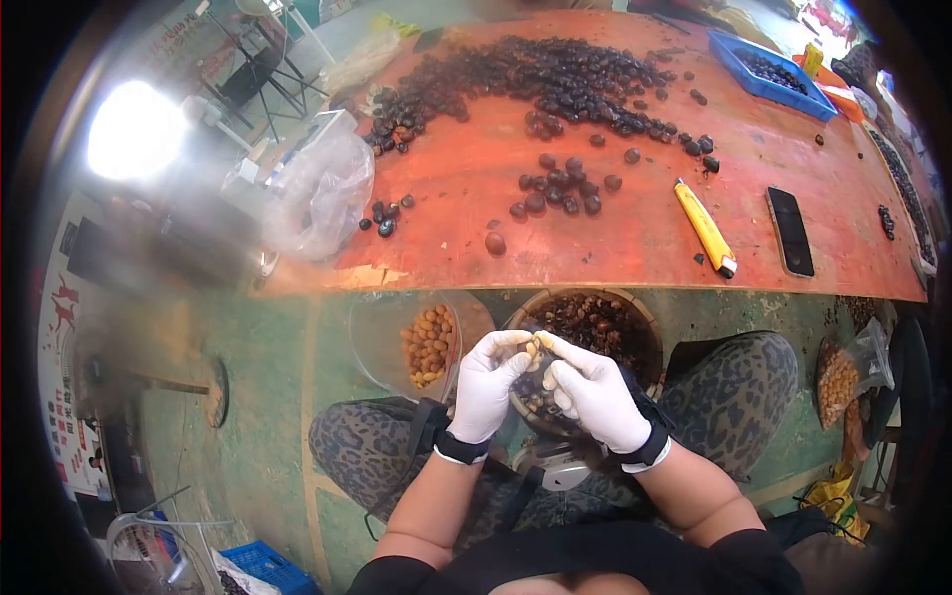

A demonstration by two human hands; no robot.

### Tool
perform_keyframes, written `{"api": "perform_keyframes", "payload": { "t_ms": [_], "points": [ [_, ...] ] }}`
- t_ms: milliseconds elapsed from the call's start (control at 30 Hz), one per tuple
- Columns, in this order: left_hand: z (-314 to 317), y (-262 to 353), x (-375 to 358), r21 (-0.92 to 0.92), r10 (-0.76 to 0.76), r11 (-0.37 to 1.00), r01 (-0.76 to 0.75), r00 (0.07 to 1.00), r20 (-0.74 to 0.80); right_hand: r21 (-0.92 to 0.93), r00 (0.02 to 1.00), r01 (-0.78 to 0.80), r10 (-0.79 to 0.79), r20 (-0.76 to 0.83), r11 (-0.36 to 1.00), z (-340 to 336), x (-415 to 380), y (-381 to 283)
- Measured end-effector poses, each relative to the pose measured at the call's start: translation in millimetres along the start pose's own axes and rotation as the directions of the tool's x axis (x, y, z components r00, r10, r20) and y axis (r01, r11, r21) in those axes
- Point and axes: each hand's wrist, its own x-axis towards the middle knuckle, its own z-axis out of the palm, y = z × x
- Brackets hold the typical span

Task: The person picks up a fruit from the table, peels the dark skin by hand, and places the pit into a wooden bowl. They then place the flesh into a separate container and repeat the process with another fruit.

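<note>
Both hands wear white gloves and meet over the basket, their fingertips pinched together. My left hand [488,387] and my right hand [601,399] are closed on a small nut [535,349] with a yellowish kernel; the fingers partly hide it. Below them stands a round woven basket [652,322] with dark, broken shells [593,325]. To its left is a clear plastic tub [369,342] with several yellow-brown peeled kernels [428,345]. Several dark, round, unpeeled nuts [561,184] lie on the red table beyond my hands.
The red table [436,233] carries a large heap of dark nuts [535,79], a yellow utility knife [704,228], a phone [790,232] and a blue tray [729,59]. A plastic bag [322,193] hangs at its left edge. At right is a bag of kernels [838,382].
</note>
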Motion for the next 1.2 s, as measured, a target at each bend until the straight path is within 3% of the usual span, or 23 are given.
{"api": "perform_keyframes", "payload": {
  "t_ms": [100, 167, 233, 300, 500, 567, 667, 767, 867, 1000, 1133, 1200],
  "points": [
    [6, 3, 1, -0.175, -0.064, 0.983, 0.063, 0.998, 0.003, -0.171, 0.996, 0.085, -0.088, -0.010, 0.982, 1, -4, 4],
    [6, 0, 0, -0.200, -0.023, 0.980, 0.025, 1.000, 0.014, -0.337, 0.986, 0.154, -0.168, -0.012, 0.929, 3, -6, 7],
    [5, -1, 0, -0.190, 0.009, 0.982, -0.003, 1.000, 0.027, -0.396, 0.956, 0.277, -0.293, 0.021, 0.876, 1, 0, 19],
    [5, -1, -1, -0.148, 0.033, 0.989, -0.026, 0.998, 0.046, -0.378, 0.959, 0.271, -0.281, 0.030, 0.885, -1, 1, 20],
    [-4, -3, -1, -0.089, -0.006, 0.996, 0.012, 0.998, 0.070, 0.051, 0.997, -0.068, 0.069, -0.022, 0.996, -2, 3, 4],
    [2, 1, -3, -0.199, -0.003, 0.979, 0.030, 0.991, 0.136, 0.164, 0.990, -0.090, 0.105, -0.090, 0.982, -16, 13, 11],
    [-1, 6, -2, -0.315, -0.063, 0.944, 0.098, 0.991, 0.122, 0.065, 0.995, -0.017, 0.024, -0.100, 0.998, -16, 9, 4],
    [-1, 8, 0, -0.388, -0.134, 0.911, 0.137, 0.990, 0.035, -0.184, 0.999, 0.000, -0.007, -0.036, 0.983, -14, 5, 3],
    [-3, 3, -1, -0.405, -0.052, 0.911, 0.074, 0.997, 0.065, -0.456, 0.964, 0.219, -0.262, -0.033, 0.863, 1, -3, 5],
    [0, 3, -2, -0.410, -0.042, 0.911, 0.046, 0.999, 0.020, -0.604, 0.949, 0.289, -0.307, 0.077, 0.742, 8, -7, 1],
    [1, -1, -1, -0.402, 0.025, 0.915, -0.018, 1.000, 0.012, -0.571, 0.861, 0.474, -0.489, 0.141, 0.670, 4, 0, 15],
    [1, -3, -1, -0.387, 0.057, 0.921, -0.047, 0.998, 0.016, -0.578, 0.872, 0.459, -0.467, 0.148, 0.675, 3, -1, 14]
  ]
}}
